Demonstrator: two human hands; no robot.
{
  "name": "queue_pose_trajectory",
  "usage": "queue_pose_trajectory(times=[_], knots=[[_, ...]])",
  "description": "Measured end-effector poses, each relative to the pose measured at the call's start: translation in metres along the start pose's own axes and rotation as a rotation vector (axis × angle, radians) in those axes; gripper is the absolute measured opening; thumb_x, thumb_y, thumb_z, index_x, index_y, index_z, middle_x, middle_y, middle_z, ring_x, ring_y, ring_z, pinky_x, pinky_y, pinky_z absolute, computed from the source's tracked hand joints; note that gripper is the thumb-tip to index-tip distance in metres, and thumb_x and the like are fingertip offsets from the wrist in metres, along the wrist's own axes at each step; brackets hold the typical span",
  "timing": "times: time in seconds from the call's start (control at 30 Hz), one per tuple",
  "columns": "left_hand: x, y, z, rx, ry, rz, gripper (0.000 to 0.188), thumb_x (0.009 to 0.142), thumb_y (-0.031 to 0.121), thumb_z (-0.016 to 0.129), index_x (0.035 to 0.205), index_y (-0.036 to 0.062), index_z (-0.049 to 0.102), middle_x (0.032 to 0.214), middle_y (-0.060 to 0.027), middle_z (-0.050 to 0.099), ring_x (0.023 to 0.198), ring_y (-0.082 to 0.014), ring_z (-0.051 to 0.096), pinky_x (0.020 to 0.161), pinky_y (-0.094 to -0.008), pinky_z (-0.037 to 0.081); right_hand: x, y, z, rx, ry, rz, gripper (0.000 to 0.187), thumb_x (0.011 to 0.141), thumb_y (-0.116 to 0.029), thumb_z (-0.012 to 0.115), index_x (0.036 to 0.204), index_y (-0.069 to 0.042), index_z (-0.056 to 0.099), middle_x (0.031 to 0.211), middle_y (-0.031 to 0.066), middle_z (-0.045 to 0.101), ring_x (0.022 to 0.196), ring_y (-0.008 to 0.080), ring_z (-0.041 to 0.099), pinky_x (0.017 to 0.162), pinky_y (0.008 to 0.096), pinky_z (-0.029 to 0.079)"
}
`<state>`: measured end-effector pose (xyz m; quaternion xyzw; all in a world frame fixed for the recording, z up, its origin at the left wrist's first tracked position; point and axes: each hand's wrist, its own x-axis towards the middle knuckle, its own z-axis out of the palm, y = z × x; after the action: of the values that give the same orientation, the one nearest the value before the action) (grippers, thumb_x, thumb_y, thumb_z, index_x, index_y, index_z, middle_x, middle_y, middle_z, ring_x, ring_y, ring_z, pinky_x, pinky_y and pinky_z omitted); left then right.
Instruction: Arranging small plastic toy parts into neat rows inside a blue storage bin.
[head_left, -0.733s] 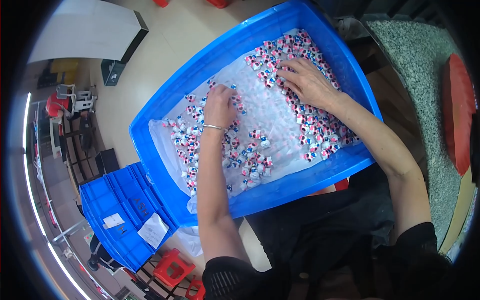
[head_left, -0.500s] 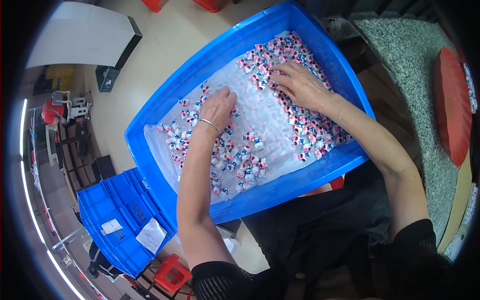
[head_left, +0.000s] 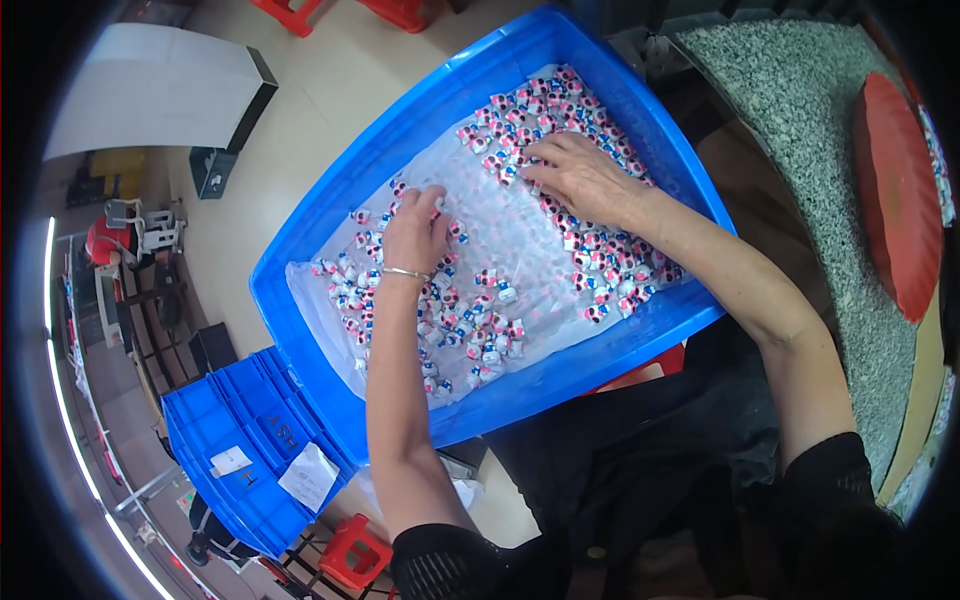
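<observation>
Inside a large blue plastic bin, small white, pink and blue figurines with dark eyes lie on a translucent white plastic sheet. One group of figurines fills the right side, and a looser group lies at the left. Over the left group is my left hand, a bracelet at its wrist. Its fingers are curled, with a small pale figurine seemingly between them. My right hand reaches over the right group, fingers apart, their tips touching or just above figurines; nothing shows in its grasp.
A blue lid-like plastic piece with paper labels adjoins the bin at lower left. Red stools stand on the floor. At right is a speckled grey surface with a red cushion-like object. A white-topped table stands far left.
My left hand has shifted slightly left and nearer, its fingers parting from a tighter curl. My right hand stays over the right group. The view has turned slightly.
</observation>
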<state>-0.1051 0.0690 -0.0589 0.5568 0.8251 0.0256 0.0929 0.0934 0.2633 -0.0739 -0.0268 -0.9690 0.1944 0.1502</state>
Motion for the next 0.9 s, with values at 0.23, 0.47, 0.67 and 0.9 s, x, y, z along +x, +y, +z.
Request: queue_pose_trajectory(times=[0.23, 0.47, 0.67, 0.9], knots=[[0.001, 0.045, 0.032, -1.396, -0.015, -0.393, 0.035, 0.083, 0.004, 0.070, 0.117, 0.0044, 0.062, 0.102, -0.0039, 0.065, 0.077, -0.0092, 0.063, 0.069, -0.0228, 0.051, 0.020, 0.005, 0.021, -0.088, -0.114, -0.023, 0.033, 0.079, -0.007, 0.057, 0.112, -0.006, 0.063, 0.116, 0.0072, 0.057, 0.114, 0.0262, 0.050, 0.106, 0.0444, 0.035], [0.021, 0.060, 0.065, -1.127, 0.116, -0.271, 0.032, 0.074, 0.003, 0.074, 0.103, 0.0009, 0.061, 0.103, -0.0085, 0.063, 0.077, -0.0133, 0.066, 0.068, -0.0256, 0.054, 0.016, 0.004, 0.016, -0.064, -0.029, -0.023, 0.036, 0.073, -0.003, 0.063, 0.109, -0.005, 0.064, 0.114, 0.0062, 0.057, 0.114, 0.0266, 0.049, 0.102, 0.0412, 0.039], [0.022, 0.064, 0.059, -0.824, 0.326, -0.116, 0.029, 0.074, 0.000, 0.076, 0.099, 0.0012, 0.061, 0.094, -0.0070, 0.059, 0.072, -0.0122, 0.064, 0.062, -0.0239, 0.053, 0.001, -0.006, 0.012, -0.019, -0.028, -0.048, 0.040, 0.072, -0.002, 0.065, 0.112, -0.007, 0.064, 0.116, 0.0071, 0.056, 0.114, 0.0276, 0.049, 0.099, 0.0406, 0.042], [0.011, -0.011, 0.032, -0.284, 0.440, -0.087, 0.023, 0.073, 0.006, 0.070, 0.095, 0.0055, 0.064, 0.095, -0.0129, 0.061, 0.079, -0.0298, 0.062, 0.072, -0.0358, 0.053, -0.004, -0.007, -0.003, -0.076, -0.056, -0.005, 0.039, 0.076, -0.001, 0.062, 0.115, -0.005, 0.062, 0.120, 0.0089, 0.056, 0.114, 0.0298, 0.048, 0.099, 0.0401, 0.042]])
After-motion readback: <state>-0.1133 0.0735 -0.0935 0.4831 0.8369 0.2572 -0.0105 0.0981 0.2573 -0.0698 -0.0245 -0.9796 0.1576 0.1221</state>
